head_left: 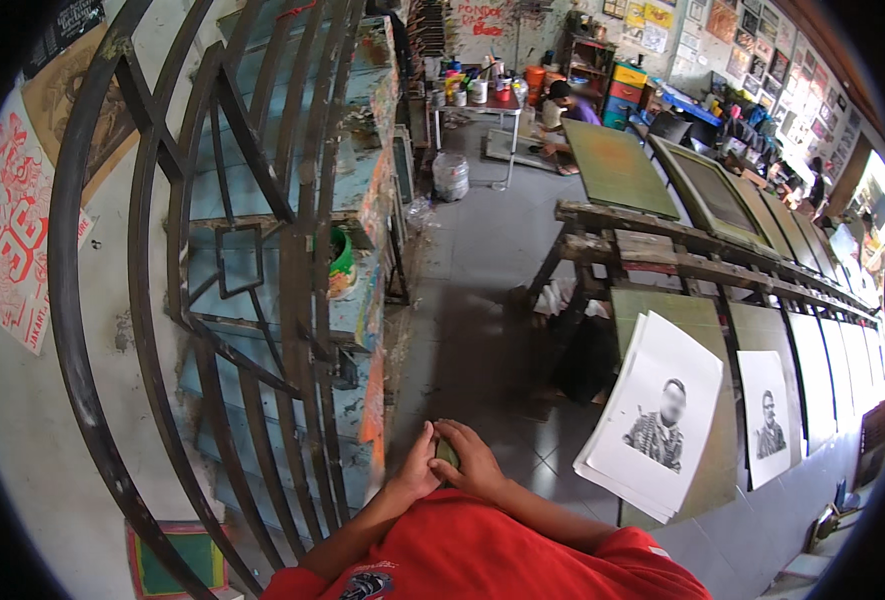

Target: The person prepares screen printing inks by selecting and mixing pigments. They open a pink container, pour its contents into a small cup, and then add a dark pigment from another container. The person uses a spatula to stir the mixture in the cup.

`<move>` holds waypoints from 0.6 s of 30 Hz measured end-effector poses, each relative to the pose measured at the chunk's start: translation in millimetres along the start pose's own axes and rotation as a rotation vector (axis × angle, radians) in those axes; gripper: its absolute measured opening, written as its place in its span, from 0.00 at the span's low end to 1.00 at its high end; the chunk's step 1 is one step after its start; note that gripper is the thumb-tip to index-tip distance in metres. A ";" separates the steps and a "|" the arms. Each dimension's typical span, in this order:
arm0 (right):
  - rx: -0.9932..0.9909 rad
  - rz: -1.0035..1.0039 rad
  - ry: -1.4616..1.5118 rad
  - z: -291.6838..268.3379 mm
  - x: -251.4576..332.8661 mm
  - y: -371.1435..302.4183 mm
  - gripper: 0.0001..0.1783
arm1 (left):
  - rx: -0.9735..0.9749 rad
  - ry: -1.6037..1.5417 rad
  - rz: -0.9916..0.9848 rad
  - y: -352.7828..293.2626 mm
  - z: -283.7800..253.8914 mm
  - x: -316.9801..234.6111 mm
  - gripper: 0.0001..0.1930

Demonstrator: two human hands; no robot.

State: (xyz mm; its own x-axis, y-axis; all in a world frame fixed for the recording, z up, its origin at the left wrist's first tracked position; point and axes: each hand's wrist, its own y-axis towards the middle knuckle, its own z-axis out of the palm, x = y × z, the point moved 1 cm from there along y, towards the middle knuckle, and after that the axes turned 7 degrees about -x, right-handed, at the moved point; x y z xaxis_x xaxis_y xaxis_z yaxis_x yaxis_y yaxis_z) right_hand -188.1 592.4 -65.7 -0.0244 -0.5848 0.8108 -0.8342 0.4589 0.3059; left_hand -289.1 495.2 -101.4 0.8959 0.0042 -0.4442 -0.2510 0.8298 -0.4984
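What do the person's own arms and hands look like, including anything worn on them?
The left hand and right hand are bare, with no gloves, rings or watch visible. Both forearms are uncovered too. The red shirt has short sleeves, a small pale mark by the right one.

Red-and-white poster (22, 230) fixed to the wall (22, 410) at far left, green bucket (342, 262) set on blue steps (362, 180) behind dark railing (64, 280), containers (478, 92) crowded on a bench (462, 109) at upper centre, coloured drawers (624, 90) stacked at upper right.
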 end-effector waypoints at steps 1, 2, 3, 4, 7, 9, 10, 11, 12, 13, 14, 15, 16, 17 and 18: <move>-0.003 -0.021 0.032 5.7 -1.0 12.9 0.36 | -0.014 0.015 0.020 8.8 -3.3 -13.5 0.29; -0.008 -0.041 0.063 10.3 -2.6 26.3 0.37 | -0.105 0.076 0.080 19.3 -7.0 -28.2 0.32; -0.016 -0.060 0.093 13.8 -5.8 40.0 0.37 | -0.151 0.066 0.080 28.9 -8.3 -44.4 0.33; -0.055 -0.151 0.059 17.6 -11.5 53.9 0.36 | -0.191 0.064 0.077 41.4 -6.2 -64.8 0.34; -0.016 -0.067 0.209 31.7 -51.2 105.4 0.35 | -0.221 0.137 0.134 85.8 0.0 -115.5 0.33; -0.074 0.151 0.320 33.1 -77.9 144.7 0.30 | -0.207 0.280 0.242 131.1 -0.5 -127.9 0.32; -0.108 0.283 0.393 26.3 -90.2 174.3 0.28 | -0.189 0.371 0.299 152.3 9.4 -135.7 0.31; -0.138 0.422 0.462 18.6 -100.4 194.3 0.27 | -0.159 0.482 0.284 166.1 22.0 -142.2 0.33; -0.249 0.402 0.531 29.0 -136.3 213.7 0.23 | -0.105 0.590 0.295 186.9 27.3 -154.7 0.34; -0.199 0.542 0.593 9.0 -132.2 242.4 0.21 | -0.063 0.684 0.312 202.4 31.1 -169.1 0.34; -0.305 0.490 0.574 6.0 -160.7 260.0 0.19 | -0.023 0.856 0.336 218.9 50.3 -184.1 0.35; -0.410 0.437 0.552 4.3 -187.6 278.1 0.18 | 0.020 1.027 0.361 232.5 70.6 -200.3 0.35; -0.405 0.549 0.647 -14.1 -181.1 303.7 0.16 | 0.040 1.186 0.390 243.2 81.5 -216.5 0.35; -0.403 0.590 0.634 -24.0 -190.5 322.3 0.16 | 0.048 1.197 0.410 260.6 89.0 -225.7 0.35; -0.419 0.589 0.641 -30.7 -194.4 340.1 0.16 | 0.054 1.207 0.429 281.2 93.9 -235.1 0.35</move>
State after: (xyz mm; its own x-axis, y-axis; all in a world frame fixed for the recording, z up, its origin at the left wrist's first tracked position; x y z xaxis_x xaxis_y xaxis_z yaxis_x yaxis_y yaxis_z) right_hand -450.1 882.7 -103.9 0.0326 0.2346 0.9715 -0.5170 0.8359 -0.1845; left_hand -536.0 779.9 -67.2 -0.1587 -0.2073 -0.9653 -0.3951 0.9094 -0.1303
